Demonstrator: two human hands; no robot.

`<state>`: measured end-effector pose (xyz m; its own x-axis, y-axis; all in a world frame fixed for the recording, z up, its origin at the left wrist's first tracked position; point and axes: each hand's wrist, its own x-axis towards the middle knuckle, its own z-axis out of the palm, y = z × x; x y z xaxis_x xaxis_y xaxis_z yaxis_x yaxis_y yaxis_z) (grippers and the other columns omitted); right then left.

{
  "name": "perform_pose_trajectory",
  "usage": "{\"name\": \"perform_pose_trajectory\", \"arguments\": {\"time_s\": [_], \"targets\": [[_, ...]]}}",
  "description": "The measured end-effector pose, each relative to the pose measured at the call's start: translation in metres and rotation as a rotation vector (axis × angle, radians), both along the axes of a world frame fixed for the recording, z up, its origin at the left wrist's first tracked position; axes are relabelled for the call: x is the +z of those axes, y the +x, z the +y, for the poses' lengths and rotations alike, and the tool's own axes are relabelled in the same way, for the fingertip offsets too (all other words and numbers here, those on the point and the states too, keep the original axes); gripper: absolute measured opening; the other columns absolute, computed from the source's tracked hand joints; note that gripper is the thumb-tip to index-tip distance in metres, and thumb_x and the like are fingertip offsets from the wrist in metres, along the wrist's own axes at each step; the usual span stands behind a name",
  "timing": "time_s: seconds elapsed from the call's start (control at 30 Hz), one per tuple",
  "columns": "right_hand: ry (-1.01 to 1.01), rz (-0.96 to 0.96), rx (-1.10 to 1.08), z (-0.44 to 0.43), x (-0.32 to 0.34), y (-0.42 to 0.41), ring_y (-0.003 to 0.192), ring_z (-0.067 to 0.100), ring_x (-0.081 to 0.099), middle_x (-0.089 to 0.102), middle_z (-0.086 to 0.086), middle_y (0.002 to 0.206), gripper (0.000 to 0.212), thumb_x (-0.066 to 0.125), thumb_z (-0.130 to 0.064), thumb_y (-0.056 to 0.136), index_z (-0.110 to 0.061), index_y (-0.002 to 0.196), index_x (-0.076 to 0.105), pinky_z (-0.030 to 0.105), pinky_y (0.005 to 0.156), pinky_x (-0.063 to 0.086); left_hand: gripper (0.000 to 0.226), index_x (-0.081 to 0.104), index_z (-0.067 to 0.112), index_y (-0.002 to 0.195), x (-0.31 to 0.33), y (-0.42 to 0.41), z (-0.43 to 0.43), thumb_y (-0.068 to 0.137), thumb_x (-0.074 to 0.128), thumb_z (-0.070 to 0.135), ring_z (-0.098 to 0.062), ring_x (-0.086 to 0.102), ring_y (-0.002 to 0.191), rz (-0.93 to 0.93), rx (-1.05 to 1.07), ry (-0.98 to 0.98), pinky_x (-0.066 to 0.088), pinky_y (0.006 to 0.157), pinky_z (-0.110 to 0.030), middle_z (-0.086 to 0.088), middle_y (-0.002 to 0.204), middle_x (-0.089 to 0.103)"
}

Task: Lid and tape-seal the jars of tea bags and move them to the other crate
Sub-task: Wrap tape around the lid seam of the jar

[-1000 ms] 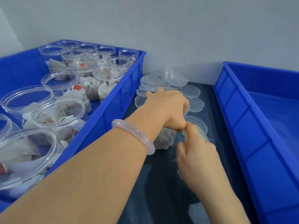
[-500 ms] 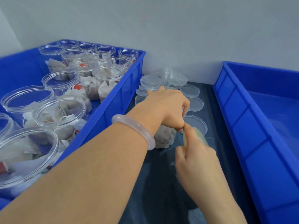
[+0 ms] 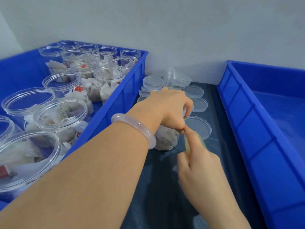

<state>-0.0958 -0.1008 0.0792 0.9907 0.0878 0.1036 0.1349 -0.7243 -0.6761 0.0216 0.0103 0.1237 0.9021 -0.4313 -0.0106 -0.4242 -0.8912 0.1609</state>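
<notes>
Dark counter (image 3: 158, 200), grey wall (image 3: 165, 30): left grip (image 3: 168, 109) clasps the jar (image 3: 166, 140) from above; right grip (image 3: 199, 166), just beside, pinches tape (image 3: 187, 146).

Jars (image 3: 61, 111) stand in the left crate (image 3: 125, 96). The right crate (image 3: 247, 129) sits well apart. Between them, on the table (image 3: 165, 179), lids (image 3: 196, 103) lie at the back, with one jar (image 3: 166, 138) just before them.
</notes>
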Motion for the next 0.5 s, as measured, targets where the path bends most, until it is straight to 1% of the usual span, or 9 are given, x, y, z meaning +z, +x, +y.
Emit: {"name": "perform_pose_trajectory", "arguments": {"time_s": [0.1,0.2,0.37,0.5], "targets": [[0.003,0.010,0.008,-0.0007,0.0006,-0.0021,0.070,0.019,0.051,0.054,0.002,0.076,0.060,0.034,-0.019,0.091,-0.047,0.141,0.018,0.033,0.064,0.041,0.030,0.058,0.037,0.089,0.0003,0.0001,0.0006,0.068,0.077,0.047,-0.020,0.039,0.096,0.002,-0.014,-0.002,0.026,0.067,-0.033,0.013,0.100,0.049],[-0.001,0.018,0.011,-0.0011,0.0013,-0.0038,0.072,0.018,0.052,0.055,0.002,0.078,0.063,0.035,-0.018,0.090,-0.045,0.143,0.016,0.032,0.065,0.042,0.030,0.056,0.038,0.086,0.0004,0.0002,0.0018,0.068,0.077,0.047,-0.019,0.038,0.095,0.007,-0.027,-0.008,0.027,0.068,-0.033,0.013,0.099,0.048],[-0.026,0.027,0.026,-0.0017,0.0012,-0.0067,0.075,0.018,0.053,0.056,0.002,0.081,0.066,0.035,-0.019,0.091,-0.046,0.145,0.009,0.033,0.069,0.043,0.030,0.053,0.039,0.084,0.0001,0.0014,0.0027,0.068,0.078,0.046,-0.019,0.038,0.094,0.003,-0.047,0.003,0.026,0.066,-0.032,0.013,0.096,0.045],[-0.015,0.034,0.037,-0.0009,0.0020,-0.0085,0.074,0.018,0.053,0.056,0.003,0.078,0.068,0.036,-0.018,0.091,-0.046,0.146,0.008,0.033,0.069,0.043,0.031,0.053,0.039,0.085,0.0010,0.0023,0.0032,0.067,0.078,0.045,-0.019,0.038,0.094,0.006,-0.052,0.007,0.025,0.065,-0.032,0.013,0.098,0.046]]}}
